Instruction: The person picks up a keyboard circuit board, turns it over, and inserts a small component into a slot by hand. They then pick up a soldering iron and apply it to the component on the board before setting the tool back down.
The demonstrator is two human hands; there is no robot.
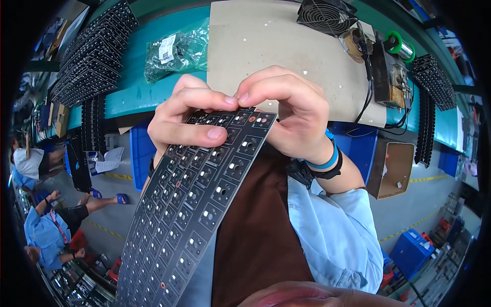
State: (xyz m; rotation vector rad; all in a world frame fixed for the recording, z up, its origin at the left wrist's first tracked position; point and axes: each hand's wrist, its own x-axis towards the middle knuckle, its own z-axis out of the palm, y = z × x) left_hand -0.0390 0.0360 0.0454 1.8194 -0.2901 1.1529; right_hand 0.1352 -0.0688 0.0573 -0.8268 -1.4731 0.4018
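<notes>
A long black keyboard circuit board, with rows of outlined key positions and orange-ringed holes, tilts up in front of my chest. My left hand is closed on its far left corner, thumb flat on the face and fingers behind the edge. At the far edge, my right hand is closed, its index fingertip meeting my left fingertip just above a small dark part on the rim. The right thumb is mostly hidden behind the board's corner.
A clear bag of small dark parts lies on the green mat beside a beige sheet. Stacked black boards stand left, more right. A fan, solder spool, soldering equipment and cables occupy the back right.
</notes>
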